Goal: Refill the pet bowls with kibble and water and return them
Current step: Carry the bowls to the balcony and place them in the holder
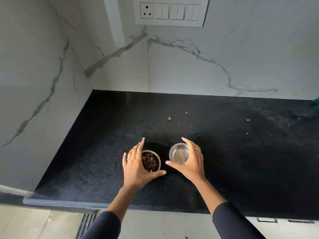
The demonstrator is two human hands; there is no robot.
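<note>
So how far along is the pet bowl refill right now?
Filling looks done: the kibble bowl holds kibble and the water bowl holds water. The left hand and right hand are spread around them, grip unclear. Left: returning both, plus stray kibble pieces on the counter.

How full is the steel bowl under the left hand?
Partly filled: brown kibble covers the bottom of the kibble bowl, below the rim. The left hand hides its left edge.

Dim, soft daylight, glare streak on the wall tiles (upper left), wide-angle bowing at edges
</note>
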